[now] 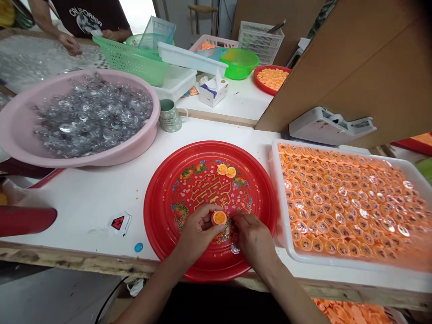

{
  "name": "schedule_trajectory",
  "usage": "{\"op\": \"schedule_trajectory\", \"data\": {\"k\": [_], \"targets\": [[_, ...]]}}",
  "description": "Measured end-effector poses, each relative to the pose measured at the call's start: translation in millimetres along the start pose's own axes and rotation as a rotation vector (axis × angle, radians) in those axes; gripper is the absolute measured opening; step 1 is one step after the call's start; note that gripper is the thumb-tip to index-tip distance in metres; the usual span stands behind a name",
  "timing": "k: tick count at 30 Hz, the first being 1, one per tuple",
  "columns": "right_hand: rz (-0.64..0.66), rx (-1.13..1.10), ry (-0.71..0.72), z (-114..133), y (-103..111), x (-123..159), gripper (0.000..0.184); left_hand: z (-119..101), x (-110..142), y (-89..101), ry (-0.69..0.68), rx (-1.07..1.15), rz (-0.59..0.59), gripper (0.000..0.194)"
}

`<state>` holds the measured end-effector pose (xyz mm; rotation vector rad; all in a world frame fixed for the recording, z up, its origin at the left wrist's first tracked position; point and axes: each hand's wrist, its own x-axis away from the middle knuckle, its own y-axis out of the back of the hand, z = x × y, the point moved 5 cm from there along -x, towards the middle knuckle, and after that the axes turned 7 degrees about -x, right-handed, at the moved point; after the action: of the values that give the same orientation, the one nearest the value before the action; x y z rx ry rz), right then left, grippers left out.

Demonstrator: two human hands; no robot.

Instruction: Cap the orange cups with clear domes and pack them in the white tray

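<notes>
My left hand pinches a small round orange plastic piece between thumb and fingers, its open face turned up. Just right of it, my right hand has its fingers curled together over some tiny dark reddish bits; what the fingertips grip is hidden. A clear, shiny round piece shows below the right fingers. Both hands are above a round red tray with a printed floral and gold pattern. Two more orange round pieces lie side by side near the tray's far part.
At right, a white bin holds rows of orange discs. Left stands a pink basin of clear plastic pieces, beside a green mug. Behind are a tissue box, baskets and a cardboard panel. A person stands far left.
</notes>
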<state>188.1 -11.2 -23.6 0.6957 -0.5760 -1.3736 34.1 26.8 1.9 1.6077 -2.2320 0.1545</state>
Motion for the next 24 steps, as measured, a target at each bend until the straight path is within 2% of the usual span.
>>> {"op": "schedule_trajectory", "data": {"k": [3,5,7,9,12,15,18,20,24], "targets": [[-0.068,-0.532,-0.305,-18,11,-1,0.017,1,-2,1.5,-0.012,0.018,-0.013,0.026],[-0.077,-0.897,-0.487,-22,13,1,0.022,2,-4,2.0,-0.002,0.022,-0.027,0.024],[-0.073,-1.124,-0.561,-18,17,2,0.031,1,-6,-0.2,0.008,0.013,-0.006,0.020],[-0.079,-1.205,-0.552,-13,22,2,0.032,-2,-7,-4.6,-0.006,-0.011,0.030,0.018],[-0.001,-1.175,-0.491,-7,27,1,0.025,-6,-7,-12.4,-0.064,-0.073,0.070,0.022],[0.072,-1.030,-0.435,-8,28,0,0.016,-4,-5,-20.4,-0.107,-0.107,0.094,0.030],[0.039,-0.854,-0.396,-9,31,0,0.010,1,-3,-27.7,-0.140,-0.166,0.116,0.032],[0.012,-0.718,-0.317,-5,34,-2,0.005,2,-2,-31.5,-0.176,-0.253,0.131,0.031],[-0.053,-0.529,-0.155,7,42,-1,0.016,-5,2,-34.7,-0.275,-0.382,0.174,0.034]]}}
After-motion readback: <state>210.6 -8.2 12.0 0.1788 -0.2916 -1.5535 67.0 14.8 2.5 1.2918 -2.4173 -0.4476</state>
